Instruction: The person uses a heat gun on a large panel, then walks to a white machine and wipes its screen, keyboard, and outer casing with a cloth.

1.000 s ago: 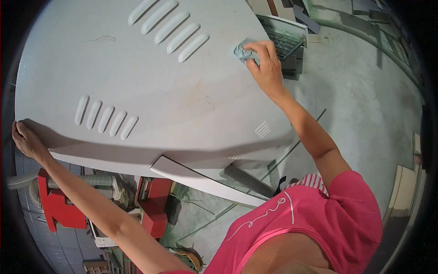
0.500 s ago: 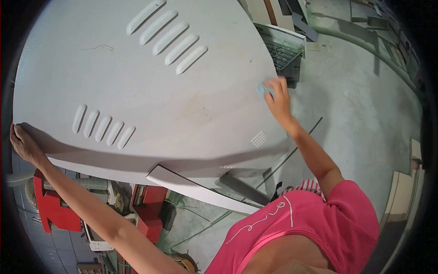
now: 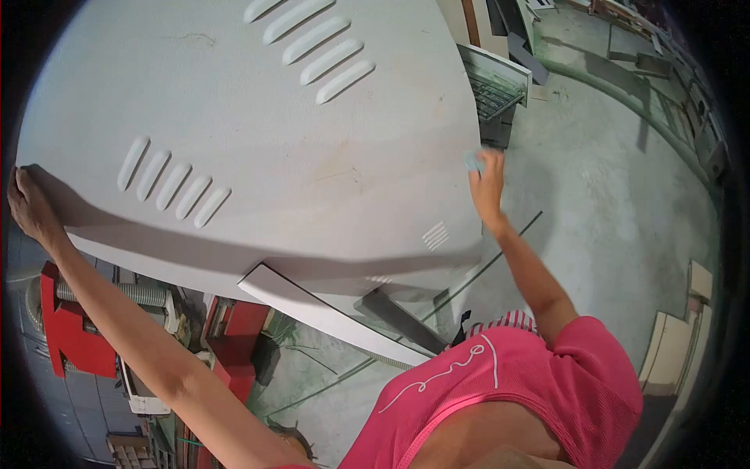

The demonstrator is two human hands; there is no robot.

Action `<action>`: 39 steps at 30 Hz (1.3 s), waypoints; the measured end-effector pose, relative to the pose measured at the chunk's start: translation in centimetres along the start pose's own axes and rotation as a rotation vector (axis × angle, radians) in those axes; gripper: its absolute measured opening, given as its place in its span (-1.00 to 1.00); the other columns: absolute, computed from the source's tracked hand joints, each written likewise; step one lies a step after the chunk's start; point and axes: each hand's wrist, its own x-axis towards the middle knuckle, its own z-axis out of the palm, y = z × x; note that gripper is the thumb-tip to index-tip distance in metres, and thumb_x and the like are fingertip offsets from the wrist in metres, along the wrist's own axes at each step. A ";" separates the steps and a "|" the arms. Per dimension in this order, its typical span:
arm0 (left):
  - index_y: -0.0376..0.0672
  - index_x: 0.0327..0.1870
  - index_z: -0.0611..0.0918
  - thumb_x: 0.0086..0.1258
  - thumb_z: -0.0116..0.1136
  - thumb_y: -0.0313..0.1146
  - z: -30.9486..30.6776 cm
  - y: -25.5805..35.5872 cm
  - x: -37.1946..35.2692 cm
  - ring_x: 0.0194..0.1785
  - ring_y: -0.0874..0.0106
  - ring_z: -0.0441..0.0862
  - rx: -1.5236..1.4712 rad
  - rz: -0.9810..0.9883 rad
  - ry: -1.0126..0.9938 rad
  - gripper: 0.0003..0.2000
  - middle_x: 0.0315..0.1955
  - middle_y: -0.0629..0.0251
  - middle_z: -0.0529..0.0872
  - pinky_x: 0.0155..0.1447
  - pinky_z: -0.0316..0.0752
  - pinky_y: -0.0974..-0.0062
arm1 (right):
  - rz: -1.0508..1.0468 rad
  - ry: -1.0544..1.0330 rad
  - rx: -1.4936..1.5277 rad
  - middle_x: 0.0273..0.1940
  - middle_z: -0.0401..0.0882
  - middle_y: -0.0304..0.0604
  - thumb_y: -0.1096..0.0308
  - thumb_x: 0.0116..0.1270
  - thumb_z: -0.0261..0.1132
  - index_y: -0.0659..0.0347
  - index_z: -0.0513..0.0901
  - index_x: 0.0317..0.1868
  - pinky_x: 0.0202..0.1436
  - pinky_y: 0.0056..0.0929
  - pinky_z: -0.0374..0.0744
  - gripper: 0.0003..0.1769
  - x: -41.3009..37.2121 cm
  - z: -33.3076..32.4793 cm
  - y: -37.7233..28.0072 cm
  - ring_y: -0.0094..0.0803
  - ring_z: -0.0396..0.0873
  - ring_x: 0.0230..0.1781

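Observation:
A large pale panel [image 3: 258,148] with raised oblong ridges and faint brownish marks fills the upper left. At its far left edge, my left hand [image 3: 33,209] rests with the fingers over the rim; how far they curl underneath is hidden. On the opposite side, my right hand [image 3: 488,184] is at the panel's right edge, its fingers closed on a small light-blue cloth or pad [image 3: 474,161]. The pad touches or hovers over the edge; which one I cannot tell.
A white strip [image 3: 328,316] and a grey beam [image 3: 406,320] lie below the panel. Red machinery [image 3: 74,332] stands at lower left. Beyond the right edge are a white-framed rack [image 3: 496,82] and a long hose [image 3: 617,94] on the floor.
The view has shifted a little. My right hand has moved from over the panel's surface out to its right edge, still with the blue pad. My left hand stays on the left rim.

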 end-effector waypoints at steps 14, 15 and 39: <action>-0.30 -0.04 0.44 0.43 -0.18 -0.14 0.2 -10.0 -0.2 -0.08 0.12 0.47 0.786 0.864 -0.120 -0.64 -0.13 -0.01 0.49 0.02 0.31 0.01 | 0.859 -0.153 0.298 -0.16 0.36 0.06 0.58 0.06 0.13 0.39 0.35 -0.11 0.04 -0.37 0.37 -0.67 -6.1 2.3 -2.0 -0.19 0.40 -0.07; -0.31 -0.05 0.43 0.43 -0.18 -0.15 0.1 -10.8 -0.3 -0.09 0.11 0.47 0.832 0.890 -0.135 -0.64 -0.14 -0.02 0.48 0.01 0.31 -0.02 | 0.692 -0.120 0.379 -0.18 0.35 -0.04 0.57 0.09 0.13 0.35 0.35 -0.11 -0.01 -0.43 0.37 -0.69 -3.9 1.2 -3.9 -0.30 0.39 -0.13; -0.15 -0.04 0.57 0.34 -0.10 -0.24 -2.7 7.1 0.4 0.06 0.25 0.48 -0.055 -0.170 0.019 -0.71 -0.09 0.18 0.60 0.20 0.26 0.35 | -0.838 0.376 0.170 -0.18 0.45 0.00 0.46 0.10 0.19 0.26 0.39 -0.13 -0.07 -0.18 0.45 -0.70 39.2 -7.1 -36.9 -0.07 0.45 -0.10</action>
